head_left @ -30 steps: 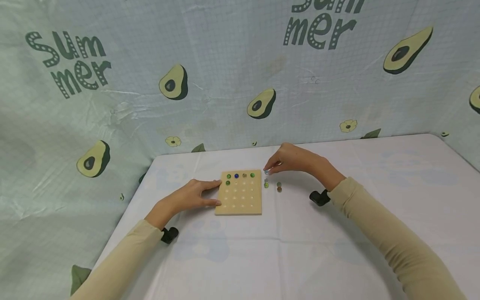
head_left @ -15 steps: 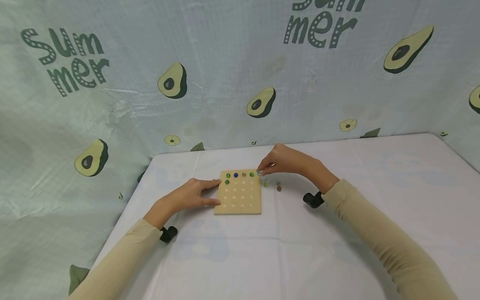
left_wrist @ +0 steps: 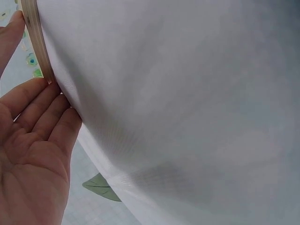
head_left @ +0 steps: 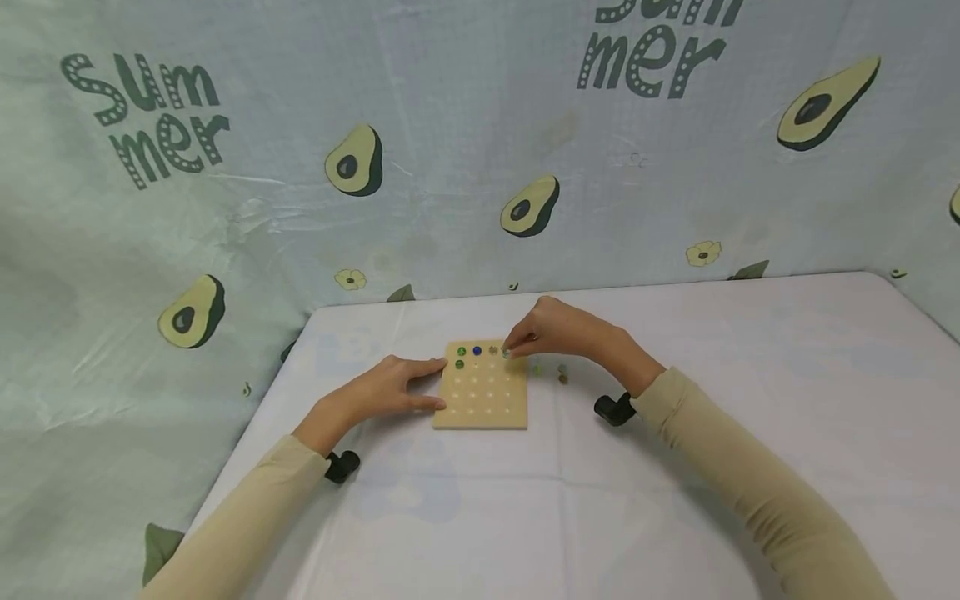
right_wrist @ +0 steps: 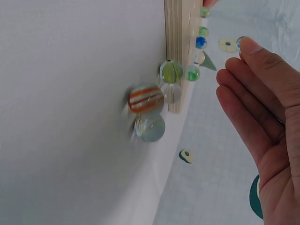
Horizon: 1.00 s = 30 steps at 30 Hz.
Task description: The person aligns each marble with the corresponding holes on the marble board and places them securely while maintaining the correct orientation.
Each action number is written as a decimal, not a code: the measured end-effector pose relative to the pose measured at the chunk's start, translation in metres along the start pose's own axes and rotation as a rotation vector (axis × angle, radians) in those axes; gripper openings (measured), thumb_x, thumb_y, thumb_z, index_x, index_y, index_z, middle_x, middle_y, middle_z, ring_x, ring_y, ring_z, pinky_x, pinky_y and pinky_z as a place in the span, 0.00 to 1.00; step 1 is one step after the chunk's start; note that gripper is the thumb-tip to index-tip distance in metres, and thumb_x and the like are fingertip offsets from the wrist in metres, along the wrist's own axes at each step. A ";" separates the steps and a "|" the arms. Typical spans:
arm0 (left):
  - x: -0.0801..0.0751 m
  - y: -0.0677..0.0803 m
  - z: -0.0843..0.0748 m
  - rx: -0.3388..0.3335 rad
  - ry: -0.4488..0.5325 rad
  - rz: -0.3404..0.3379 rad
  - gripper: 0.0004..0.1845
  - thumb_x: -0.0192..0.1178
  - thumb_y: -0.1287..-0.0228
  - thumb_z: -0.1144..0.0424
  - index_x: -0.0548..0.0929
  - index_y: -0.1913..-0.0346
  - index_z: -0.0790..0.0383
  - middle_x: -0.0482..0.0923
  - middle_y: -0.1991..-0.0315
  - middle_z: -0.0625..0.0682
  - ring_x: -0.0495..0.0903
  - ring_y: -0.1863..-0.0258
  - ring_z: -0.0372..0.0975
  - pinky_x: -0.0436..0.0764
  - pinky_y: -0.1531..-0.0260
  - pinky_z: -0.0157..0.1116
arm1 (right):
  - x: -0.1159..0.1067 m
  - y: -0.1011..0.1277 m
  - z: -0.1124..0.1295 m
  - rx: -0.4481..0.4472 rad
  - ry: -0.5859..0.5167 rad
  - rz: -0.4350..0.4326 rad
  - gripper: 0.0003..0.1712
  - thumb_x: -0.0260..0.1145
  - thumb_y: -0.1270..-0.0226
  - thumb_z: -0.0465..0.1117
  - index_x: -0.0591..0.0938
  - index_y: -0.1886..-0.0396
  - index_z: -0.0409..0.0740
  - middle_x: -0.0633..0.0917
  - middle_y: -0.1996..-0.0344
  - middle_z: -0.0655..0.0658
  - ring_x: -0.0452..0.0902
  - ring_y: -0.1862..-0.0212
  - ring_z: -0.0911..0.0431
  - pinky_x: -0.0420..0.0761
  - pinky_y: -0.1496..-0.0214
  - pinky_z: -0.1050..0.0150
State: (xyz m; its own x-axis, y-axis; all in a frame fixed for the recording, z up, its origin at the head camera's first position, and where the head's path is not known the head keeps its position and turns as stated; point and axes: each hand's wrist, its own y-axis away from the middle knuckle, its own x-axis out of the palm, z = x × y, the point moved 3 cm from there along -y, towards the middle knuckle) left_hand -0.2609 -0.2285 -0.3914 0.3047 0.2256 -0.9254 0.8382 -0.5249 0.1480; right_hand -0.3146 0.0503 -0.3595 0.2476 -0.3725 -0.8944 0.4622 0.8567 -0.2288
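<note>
A pale wooden board point(head_left: 480, 402) with rows of shallow dimples lies on the table. Along its far row sit a green marble point(head_left: 462, 351), a blue marble point(head_left: 477, 351) and an amber-toned marble point(head_left: 492, 351); another green marble point(head_left: 460, 364) lies in the second row. My left hand point(head_left: 382, 387) touches the board's left edge with thumb and straight fingers. Over the far right corner, my right hand point(head_left: 564, 327) pinches a clear marble point(right_wrist: 239, 43) between thumb and a finger. The right wrist view shows a further green marble point(right_wrist: 193, 73) on the board.
Loose marbles lie right of the board: an orange-striped marble point(right_wrist: 146, 100), a clear marble point(right_wrist: 150, 128), a yellow-green marble point(right_wrist: 171, 71) and another clear marble point(right_wrist: 172, 93). The white-covered table point(head_left: 487, 517) ends at a printed curtain point(head_left: 435, 233) behind.
My right hand has carried the clear marble leftward from beside the board to above its far right corner. The left hand stays at the board's left edge.
</note>
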 end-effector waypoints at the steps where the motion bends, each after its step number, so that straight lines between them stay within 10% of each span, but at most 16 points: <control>1: -0.001 0.000 0.000 0.000 0.003 0.001 0.46 0.66 0.38 0.36 0.67 0.23 0.55 0.67 0.26 0.55 0.66 0.26 0.49 0.72 0.31 0.49 | 0.000 -0.001 0.001 0.002 -0.003 0.001 0.09 0.74 0.34 0.38 0.92 0.56 0.42 0.92 0.61 0.49 0.88 0.59 0.62 0.85 0.58 0.72; 30: -0.001 -0.001 0.001 0.013 0.011 -0.010 0.45 0.66 0.37 0.35 0.68 0.24 0.55 0.68 0.27 0.55 0.67 0.27 0.48 0.72 0.31 0.48 | 0.011 -0.028 0.017 0.043 0.047 0.008 0.09 0.74 0.34 0.41 0.93 0.58 0.42 0.92 0.61 0.49 0.88 0.61 0.64 0.84 0.60 0.73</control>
State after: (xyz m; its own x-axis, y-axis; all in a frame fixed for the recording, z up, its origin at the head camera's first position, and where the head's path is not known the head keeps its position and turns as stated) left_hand -0.2624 -0.2294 -0.3915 0.3015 0.2398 -0.9228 0.8351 -0.5334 0.1342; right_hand -0.3106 0.0164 -0.3571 0.2118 -0.3472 -0.9136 0.4966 0.8433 -0.2054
